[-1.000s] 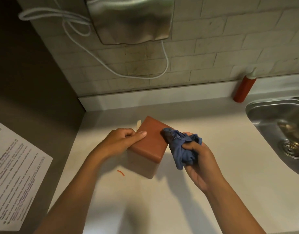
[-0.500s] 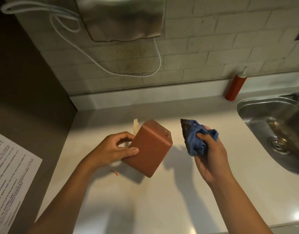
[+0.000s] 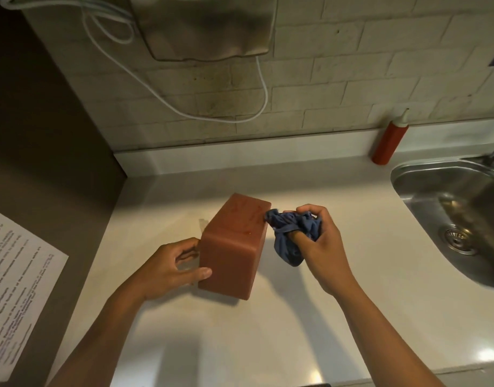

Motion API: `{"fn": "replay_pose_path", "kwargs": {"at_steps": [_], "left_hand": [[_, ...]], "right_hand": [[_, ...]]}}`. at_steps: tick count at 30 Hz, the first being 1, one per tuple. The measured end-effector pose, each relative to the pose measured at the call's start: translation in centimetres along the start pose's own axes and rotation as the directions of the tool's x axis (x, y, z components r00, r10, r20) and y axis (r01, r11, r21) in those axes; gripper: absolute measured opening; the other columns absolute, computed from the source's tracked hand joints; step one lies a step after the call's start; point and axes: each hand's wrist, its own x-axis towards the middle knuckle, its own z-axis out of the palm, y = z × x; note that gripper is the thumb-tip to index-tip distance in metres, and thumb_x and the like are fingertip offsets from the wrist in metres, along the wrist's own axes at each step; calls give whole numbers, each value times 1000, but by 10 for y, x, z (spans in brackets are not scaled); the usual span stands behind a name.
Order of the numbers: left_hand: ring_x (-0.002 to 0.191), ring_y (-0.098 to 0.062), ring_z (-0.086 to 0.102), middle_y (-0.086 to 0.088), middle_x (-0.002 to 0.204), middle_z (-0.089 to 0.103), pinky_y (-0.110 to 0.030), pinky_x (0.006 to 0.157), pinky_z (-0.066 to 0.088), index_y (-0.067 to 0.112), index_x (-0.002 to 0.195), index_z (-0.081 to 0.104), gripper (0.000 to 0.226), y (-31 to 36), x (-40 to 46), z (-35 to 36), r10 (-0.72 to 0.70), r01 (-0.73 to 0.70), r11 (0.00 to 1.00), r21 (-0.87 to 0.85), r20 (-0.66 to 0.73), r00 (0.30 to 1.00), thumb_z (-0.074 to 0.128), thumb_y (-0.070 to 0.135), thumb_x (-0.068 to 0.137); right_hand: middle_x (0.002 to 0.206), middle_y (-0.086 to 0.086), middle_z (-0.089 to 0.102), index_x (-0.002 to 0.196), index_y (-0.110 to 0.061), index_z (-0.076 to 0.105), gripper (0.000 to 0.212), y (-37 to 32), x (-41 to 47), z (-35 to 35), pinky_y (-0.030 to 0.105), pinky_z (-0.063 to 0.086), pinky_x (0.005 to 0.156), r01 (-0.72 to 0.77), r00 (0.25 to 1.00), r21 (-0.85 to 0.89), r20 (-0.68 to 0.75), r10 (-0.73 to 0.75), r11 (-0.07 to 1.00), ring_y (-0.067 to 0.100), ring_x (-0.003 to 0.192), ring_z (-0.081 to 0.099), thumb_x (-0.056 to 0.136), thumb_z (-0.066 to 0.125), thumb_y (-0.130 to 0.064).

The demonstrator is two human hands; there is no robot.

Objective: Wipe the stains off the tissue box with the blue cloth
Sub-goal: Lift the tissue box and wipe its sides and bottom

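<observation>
A reddish-brown tissue box [image 3: 234, 244] stands on the white counter [image 3: 240, 331] near its middle, with faint marks and a small red spot on its upper face. My left hand [image 3: 170, 268] grips the box's left side, thumb on the near face. My right hand [image 3: 321, 247] is closed on a bunched blue cloth [image 3: 290, 233]. The cloth's tip touches the box's upper right edge.
A red squeeze bottle [image 3: 388, 141] stands against the back ledge. A steel sink [image 3: 458, 219] lies at the right. A metal hand dryer [image 3: 206, 26] with a white cable hangs on the brick wall. A printed sheet [image 3: 14, 289] lies at the left.
The box, tilted half a second ago, now stands lower on the counter. My right hand brought the cloth from apart back against the box's upper right edge.
</observation>
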Motion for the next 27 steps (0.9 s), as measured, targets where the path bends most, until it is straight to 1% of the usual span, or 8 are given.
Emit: {"fn": "replay_pose_path", "kwargs": {"at_steps": [4,9,14,16,18,20,22,27], "left_hand": [[125,-2,62,21,130,69,-43,110,50,37,131,64,57,-15,-8,7,-64,64,998,4,9,998,87,37,79],[123,-1,63,17,127,71,-31,108,48,32,127,66,49,-23,-10,13,-71,70,997,28,42,997,86,22,83],[118,7,61,25,126,68,-11,96,46,39,125,65,51,-22,-5,19,-61,58,995,77,44,997,87,24,82],[120,9,60,27,127,67,-10,97,46,41,125,64,51,-18,-3,19,-58,54,995,82,54,997,87,28,81],[122,8,59,26,128,66,-12,100,46,42,125,63,51,-16,-2,19,-49,42,994,105,64,997,87,30,81],[122,13,57,28,129,65,-8,97,45,43,124,63,51,-12,-1,20,-51,38,990,135,91,995,86,29,82],[123,12,57,28,129,66,-7,98,45,40,124,63,49,-11,0,22,-52,35,989,144,115,992,85,26,83],[124,6,59,26,129,67,-24,110,46,35,126,61,46,-6,-4,28,-35,21,990,136,100,994,79,17,87]], "right_hand": [[105,-3,66,108,-22,57,34,12,2,2,36,59,84,-25,999,18,-28,26,1000,18,97,68,87,64,4],[104,-5,66,109,-24,57,38,22,6,0,36,58,85,-41,997,19,-71,42,999,17,96,67,85,62,6],[106,0,67,116,-21,58,37,30,10,-3,36,56,88,-67,983,127,-160,87,990,20,101,67,88,60,3],[103,0,66,118,-16,59,33,29,15,-9,35,56,89,-68,970,146,-223,100,987,21,102,67,89,61,0],[102,-4,66,119,-16,59,32,29,22,-14,33,55,91,-56,962,121,-258,86,991,14,100,67,90,63,-3],[104,-6,67,119,-19,59,33,27,28,-14,33,55,90,-30,974,24,-224,34,999,9,97,68,88,64,-7],[104,-8,69,116,-22,61,35,27,30,-8,32,56,88,-4,991,-92,-133,-8,996,9,98,67,83,64,-9],[103,-14,69,116,-23,61,40,28,26,1,10,51,76,79,997,-245,14,-78,966,-4,94,65,85,61,2]]}}
